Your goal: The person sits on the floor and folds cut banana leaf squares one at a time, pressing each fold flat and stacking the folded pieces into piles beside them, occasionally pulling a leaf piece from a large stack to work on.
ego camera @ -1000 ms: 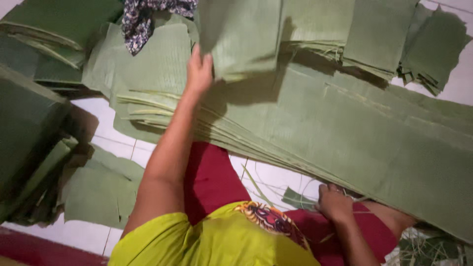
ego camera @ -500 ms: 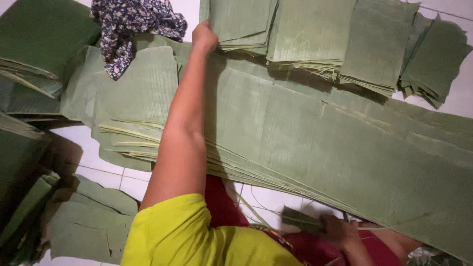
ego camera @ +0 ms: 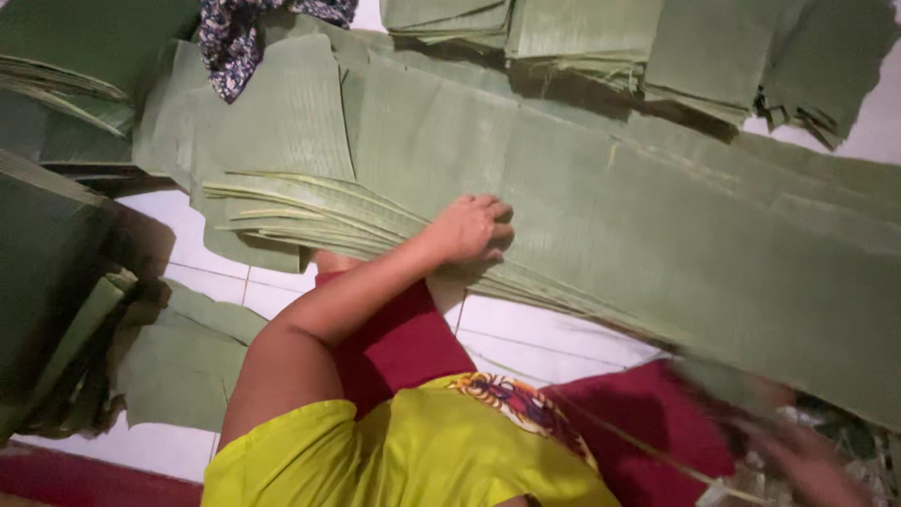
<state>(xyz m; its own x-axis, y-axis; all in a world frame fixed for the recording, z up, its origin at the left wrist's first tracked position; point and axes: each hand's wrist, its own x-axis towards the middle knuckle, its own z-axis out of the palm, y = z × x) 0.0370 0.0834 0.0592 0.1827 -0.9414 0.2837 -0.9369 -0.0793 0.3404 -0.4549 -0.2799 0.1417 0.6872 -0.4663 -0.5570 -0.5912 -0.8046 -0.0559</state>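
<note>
The person sits on the white tiled floor (ego camera: 526, 343) in a yellow top and dark red lower garment, with green banana leaves spread all around. The left hand (ego camera: 472, 228) rests palm down on the near edge of a long stack of leaf sheets (ego camera: 601, 216) that runs across the floor from left to right. Its fingers (ego camera: 496, 233) are curled loosely over the edge of the pile, pressing on the top sheets rather than closed in a fist; whether they pinch a single sheet, I cannot tell. Just to the left of that hand the ends of the sheets fan out in thin layers.

The right hand (ego camera: 807, 465) is low at the right, blurred, near the bottom corner beside some scraps of leaf. It is too smeared to say whether its fingers are released or grasping anything.

Beyond the long stack, along the top, lie several smaller folded leaf bundles (ego camera: 657, 47), set side by side and overlapping. A dark patterned cloth (ego camera: 235, 42) lies at the upper left, draped on the leaves there. To the far left stand more stacked leaves (ego camera: 56, 66), darker in shadow, and below them another folded leaf piece (ego camera: 183, 361) lies on the floor just beside the person's left arm.
</note>
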